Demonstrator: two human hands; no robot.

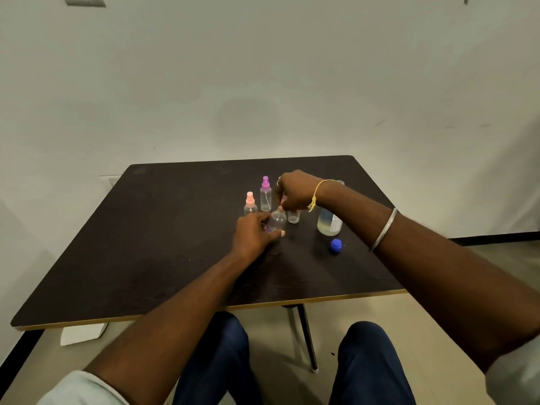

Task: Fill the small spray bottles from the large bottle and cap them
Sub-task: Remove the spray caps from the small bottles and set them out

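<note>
My left hand grips a small round clear bottle standing on the dark table. My right hand is directly above it, fingers pinched at the bottle's neck on a spray top that is mostly hidden. A pink-capped spray bottle and a taller purple-capped spray bottle stand just behind to the left. A small clear uncapped bottle stands to the right. The large bottle with pale liquid stands open under my right wrist; its blue cap lies in front of it.
The table's near edge runs above my knees. A white wall stands behind the table. A white box sits on the floor under the table's left corner. A table leg slants down between my knees.
</note>
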